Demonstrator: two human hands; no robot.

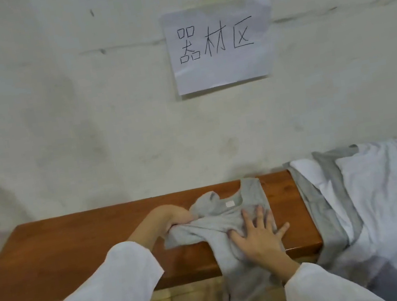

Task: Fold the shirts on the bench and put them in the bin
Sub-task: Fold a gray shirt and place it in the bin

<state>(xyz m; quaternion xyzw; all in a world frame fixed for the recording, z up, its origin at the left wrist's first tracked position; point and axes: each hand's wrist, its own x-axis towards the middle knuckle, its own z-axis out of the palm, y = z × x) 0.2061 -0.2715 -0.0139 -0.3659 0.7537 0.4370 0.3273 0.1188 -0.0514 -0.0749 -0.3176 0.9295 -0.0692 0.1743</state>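
We are mid-fold on the grey shirt (217, 222) at lower centre of the table (75, 239), hem over the near edge: left grip (175, 216) clutches a sleeve, right grip (256, 235) presses flat-fingered, so next the sleeve should cross inward.

The bench (77, 249) stood against the wall (58, 134), running left to right. A shirt (231, 213) lay on its right half, with the lower part hanging over the front edge. The left hand (174, 218) gripped the shirt's left side. The right hand (256, 237) lay flat on top of it. A heap of garments (384, 198) covered the bench's right end, apart from the shirt. A paper sheet (220, 44) hung on the wall above.
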